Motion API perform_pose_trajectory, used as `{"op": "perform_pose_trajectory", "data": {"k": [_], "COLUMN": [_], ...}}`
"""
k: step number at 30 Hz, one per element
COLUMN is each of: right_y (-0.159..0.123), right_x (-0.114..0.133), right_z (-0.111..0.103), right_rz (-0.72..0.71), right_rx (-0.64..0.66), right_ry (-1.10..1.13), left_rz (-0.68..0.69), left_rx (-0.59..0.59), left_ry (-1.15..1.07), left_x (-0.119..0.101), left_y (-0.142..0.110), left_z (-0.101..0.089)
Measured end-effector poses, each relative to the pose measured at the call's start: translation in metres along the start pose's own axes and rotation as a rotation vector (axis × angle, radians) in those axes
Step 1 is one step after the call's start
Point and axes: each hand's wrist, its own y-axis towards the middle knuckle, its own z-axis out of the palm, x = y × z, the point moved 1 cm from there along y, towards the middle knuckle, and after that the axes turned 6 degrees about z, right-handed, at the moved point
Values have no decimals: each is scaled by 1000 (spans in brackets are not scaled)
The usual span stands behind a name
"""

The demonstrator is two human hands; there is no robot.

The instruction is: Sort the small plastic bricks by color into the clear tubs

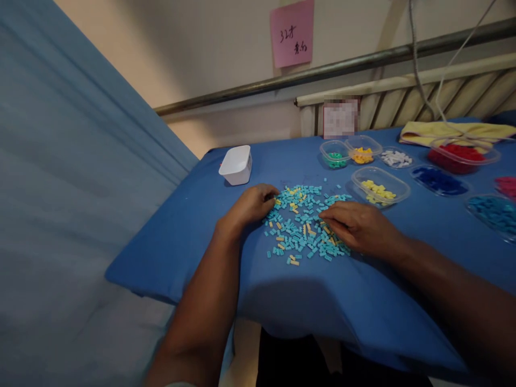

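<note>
Spread over the blue cloth is a loose pile of small light-blue building bricks [300, 235], with some pale yellow bricks [308, 228] mixed among them. My left hand [255, 203] rests at the pile's left edge, its fingers curled in toward the thumb near a yellow piece. Whether that piece is in its grasp cannot be made out. At the pile's right side, my right hand [358, 224] has thumb and fingertips pressed together just over the bricks. Anything between those fingertips is hidden.
A white plastic box [236, 164] stands at the back left. Clear tubs of yellow [381, 188], green [335, 158], orange, white, dark blue [439, 180] and red bricks [461, 156] line the right. Behind are a yellow cloth [427, 133], radiator and pipe; a blue curtain [80, 161] hangs left.
</note>
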Motion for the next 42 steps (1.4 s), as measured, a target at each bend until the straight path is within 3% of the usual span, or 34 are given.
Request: {"op": "perform_pose_trajectory", "data": {"k": [5, 15, 22, 27, 30, 34, 37, 42], "right_y": [0, 0, 1, 1, 4, 9, 11, 11], "right_x": [0, 3, 3, 3, 10, 24, 31, 29], "right_z": [0, 0, -2, -2, -5, -8, -9, -10], "right_rz": [13, 40, 55, 52, 79, 151, 126, 113], "right_rx": [13, 57, 53, 21, -43, -142, -200, -192], "right_ry": [16, 34, 35, 41, 88, 191, 200, 149], "left_rz": [141, -2, -100, -243, -303, -211, -138, -159], "left_rx": [93, 184, 118, -108, -160, 28, 57, 47], "left_ry": [25, -19, -153, -524, -755, -925, -1015, -1131], "left_x": [-1, -16, -9, -3, -18, -58, -85, -99], "left_y": [2, 0, 4, 6, 7, 11, 12, 13], "left_z": [2, -4, 2, 0, 4, 23, 39, 51]}}
